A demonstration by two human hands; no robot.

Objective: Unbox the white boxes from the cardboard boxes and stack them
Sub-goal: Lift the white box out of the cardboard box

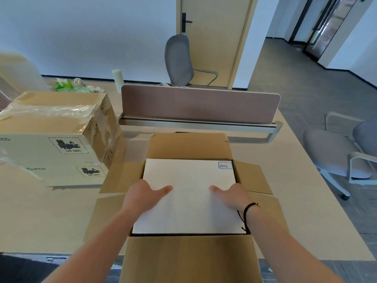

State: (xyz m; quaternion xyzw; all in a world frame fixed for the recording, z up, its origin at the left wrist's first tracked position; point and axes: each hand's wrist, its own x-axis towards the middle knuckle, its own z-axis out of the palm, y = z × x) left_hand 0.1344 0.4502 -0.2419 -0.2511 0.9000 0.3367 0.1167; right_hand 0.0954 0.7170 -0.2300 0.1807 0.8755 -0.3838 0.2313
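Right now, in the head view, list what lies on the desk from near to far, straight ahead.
Open cardboard box → left hand and right hand, level with each other, gripping the white box's sides → handwritten label → far flap → desk divider → grey chair.

Brown desk divider (201, 104), grey office chair (179, 60) by wooden door (214, 37), second chair (342, 154) right, green-white wrappings (71, 86).

three cardboard boxes (189, 258), one white box (189, 199)
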